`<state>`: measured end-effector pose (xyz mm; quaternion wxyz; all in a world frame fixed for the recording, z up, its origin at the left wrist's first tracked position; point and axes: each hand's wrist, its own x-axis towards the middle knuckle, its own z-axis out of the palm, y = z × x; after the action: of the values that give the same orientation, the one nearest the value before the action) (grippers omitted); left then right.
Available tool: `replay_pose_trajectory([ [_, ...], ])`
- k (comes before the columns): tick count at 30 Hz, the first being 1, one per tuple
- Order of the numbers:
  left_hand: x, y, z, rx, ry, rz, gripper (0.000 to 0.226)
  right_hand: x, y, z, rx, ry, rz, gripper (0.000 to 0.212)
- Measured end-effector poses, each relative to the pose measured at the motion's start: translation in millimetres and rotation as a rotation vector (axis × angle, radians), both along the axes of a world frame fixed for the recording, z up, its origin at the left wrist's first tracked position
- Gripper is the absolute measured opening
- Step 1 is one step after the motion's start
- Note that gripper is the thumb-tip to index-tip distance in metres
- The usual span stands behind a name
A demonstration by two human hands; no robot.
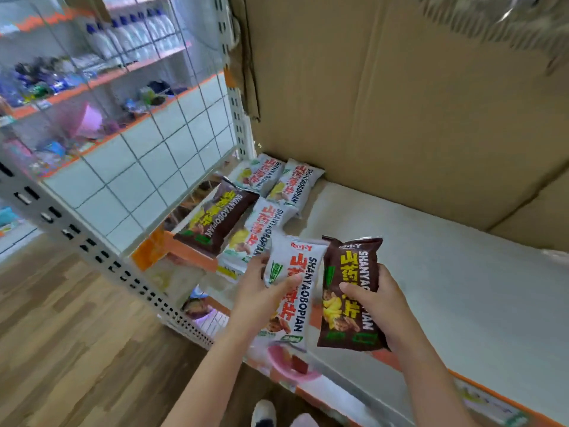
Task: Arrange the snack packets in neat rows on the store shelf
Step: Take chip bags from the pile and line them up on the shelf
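Packets (351, 291) above shelf's (431, 272) bare stretch

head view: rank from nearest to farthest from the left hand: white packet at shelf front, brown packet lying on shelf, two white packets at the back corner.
From the left hand:
1. White packet at shelf front, just beyond the fingers.
2. Brown packet on the shelf, farther left and back.
3. Two white packets at the back corner, by the cardboard; too close to rank between themselves.
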<state>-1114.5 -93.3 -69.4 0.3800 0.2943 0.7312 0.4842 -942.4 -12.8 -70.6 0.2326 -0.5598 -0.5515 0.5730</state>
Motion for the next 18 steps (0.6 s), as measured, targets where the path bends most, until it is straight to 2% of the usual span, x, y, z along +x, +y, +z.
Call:
replay_pose_trajectory([
  [5, -11.7, 43.5, -8.7, 0.041, 0.203, -0.237, 0.066, 4.8, 0.0, -4.1, 0.020, -0.044, -0.151, 0.027],
  [9, -12.2, 74.3, -12.2, -0.024, 0.386, -0.382, 0.065, 13.6, 15.0, -16.4, 0.089, -0.230, -0.158, 0.032],
  [14, -12.3, 91.6, -24.2, -0.011, 0.553, -0.394, 0.068, 13.6, 29.1, -21.2, 0.195, -0.387, -0.144, 0.041],
  [18, -5.6, 86.0, -27.4, 0.102, 0.760, -0.324, 0.051, 17.8, 34.3, -23.2, 0.367, -0.577, -0.122, 0.070],
])
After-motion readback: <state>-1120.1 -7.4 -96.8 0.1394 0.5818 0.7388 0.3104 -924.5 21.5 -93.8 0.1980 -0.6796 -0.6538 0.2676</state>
